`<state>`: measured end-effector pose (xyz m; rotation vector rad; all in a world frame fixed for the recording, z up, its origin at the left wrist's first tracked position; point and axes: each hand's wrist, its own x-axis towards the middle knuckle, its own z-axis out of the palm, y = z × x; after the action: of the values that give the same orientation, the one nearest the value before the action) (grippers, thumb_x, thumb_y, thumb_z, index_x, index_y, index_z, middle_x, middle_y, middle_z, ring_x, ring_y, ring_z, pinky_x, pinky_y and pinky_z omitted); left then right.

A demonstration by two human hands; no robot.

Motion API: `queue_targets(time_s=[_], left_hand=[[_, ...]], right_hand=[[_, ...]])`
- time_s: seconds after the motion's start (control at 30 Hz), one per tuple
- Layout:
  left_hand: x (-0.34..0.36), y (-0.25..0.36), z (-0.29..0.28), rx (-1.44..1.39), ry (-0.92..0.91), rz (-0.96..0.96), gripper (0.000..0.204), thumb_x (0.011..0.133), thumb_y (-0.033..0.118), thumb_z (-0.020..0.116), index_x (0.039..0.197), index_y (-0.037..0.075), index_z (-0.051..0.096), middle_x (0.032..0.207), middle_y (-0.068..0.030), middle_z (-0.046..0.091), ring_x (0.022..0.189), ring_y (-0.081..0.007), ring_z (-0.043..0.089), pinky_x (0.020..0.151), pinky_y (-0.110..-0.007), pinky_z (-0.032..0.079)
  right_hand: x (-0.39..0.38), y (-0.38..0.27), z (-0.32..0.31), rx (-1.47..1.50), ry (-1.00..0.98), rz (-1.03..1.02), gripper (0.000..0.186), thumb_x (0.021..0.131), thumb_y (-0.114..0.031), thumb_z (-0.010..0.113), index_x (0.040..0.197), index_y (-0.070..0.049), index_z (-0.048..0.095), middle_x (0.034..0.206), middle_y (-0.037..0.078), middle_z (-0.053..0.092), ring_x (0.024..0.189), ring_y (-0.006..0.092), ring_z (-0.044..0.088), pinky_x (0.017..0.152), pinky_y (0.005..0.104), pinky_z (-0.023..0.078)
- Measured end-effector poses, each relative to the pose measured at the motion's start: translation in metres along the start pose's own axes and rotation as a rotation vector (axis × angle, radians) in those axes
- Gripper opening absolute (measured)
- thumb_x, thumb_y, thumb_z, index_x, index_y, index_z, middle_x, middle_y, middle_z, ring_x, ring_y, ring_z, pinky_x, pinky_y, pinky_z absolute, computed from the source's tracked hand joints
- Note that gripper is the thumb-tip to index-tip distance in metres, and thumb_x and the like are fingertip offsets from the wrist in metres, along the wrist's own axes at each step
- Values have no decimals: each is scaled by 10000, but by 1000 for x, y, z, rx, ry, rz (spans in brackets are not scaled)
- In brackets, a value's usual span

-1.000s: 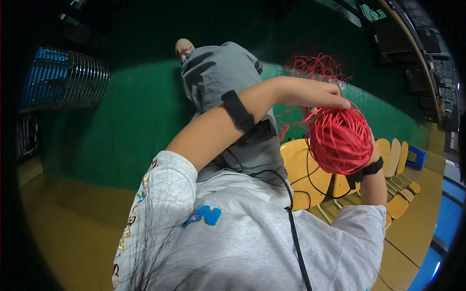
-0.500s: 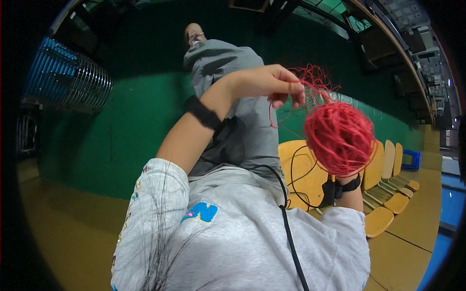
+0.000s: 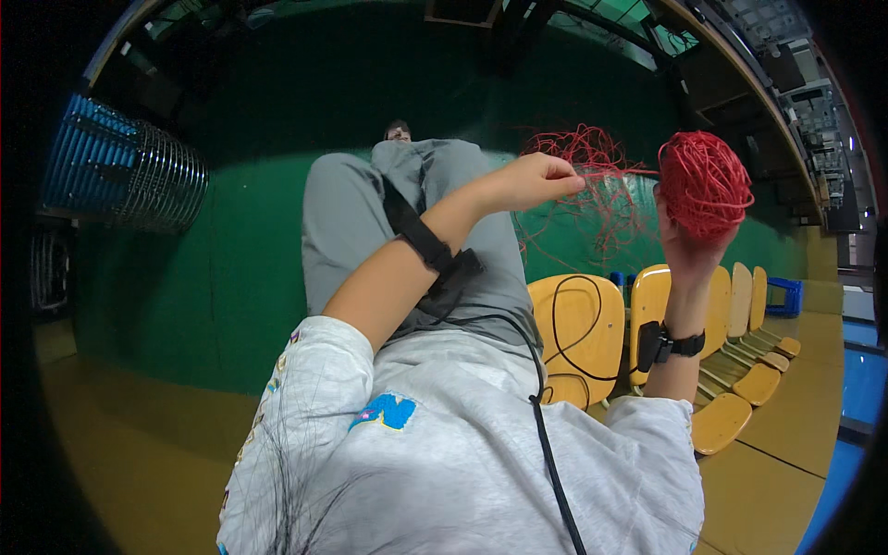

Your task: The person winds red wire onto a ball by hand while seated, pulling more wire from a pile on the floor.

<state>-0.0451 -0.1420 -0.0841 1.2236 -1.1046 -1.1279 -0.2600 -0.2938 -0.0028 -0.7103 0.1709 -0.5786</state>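
My left hand (image 3: pixel 546 180) is closed above my grey trouser leg, thumb and fingers pinching a strand of red cord. My right hand (image 3: pixel 686 239) is raised at the right, gripping a large ball of red cord (image 3: pixel 705 180) from underneath; the strand runs between my two hands. Beyond my left hand a loose tangle of red cord (image 3: pixel 583 148) spreads against the green floor. Black straps circle both my forearms, and a black cable (image 3: pixel 536 402) runs over my grey top and loops toward a chair.
A row of yellow wooden chairs (image 3: pixel 578 333) stands to my right, with a blue stool (image 3: pixel 784 298) behind. Stacked chairs (image 3: pixel 125 162) with chrome frames and blue parts sit at the left on the green floor (image 3: pixel 222 259). Dark equipment lines the far right edge.
The ball in my right hand has risen and moved right, away from my body. My left hand moved left, then slightly right, still on the strand. My legs have shifted closer together.
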Motion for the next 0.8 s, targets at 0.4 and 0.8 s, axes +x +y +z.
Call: queue_targets(time_s=[0.4, 0.8], left_hand=[[25, 11, -3, 611, 76, 114, 313, 796, 316, 615, 855, 9, 632, 655, -95, 589, 626, -180, 577, 566, -317, 438], [27, -52, -14, -134, -229, -256, 275, 855, 336, 610, 862, 69, 545, 689, 28, 497, 649, -62, 519, 538, -216, 342]], right_hand=[[39, 65, -68, 12, 351, 178, 745, 775, -522, 605, 1359, -146, 338, 1345, 121, 408, 1215, 317, 425, 954, 490, 429], [80, 10, -49, -308, 245, -123, 795, 747, -490, 654, 1370, -130, 316, 1388, 133, 352, 1262, 338, 367, 1025, 511, 355]])
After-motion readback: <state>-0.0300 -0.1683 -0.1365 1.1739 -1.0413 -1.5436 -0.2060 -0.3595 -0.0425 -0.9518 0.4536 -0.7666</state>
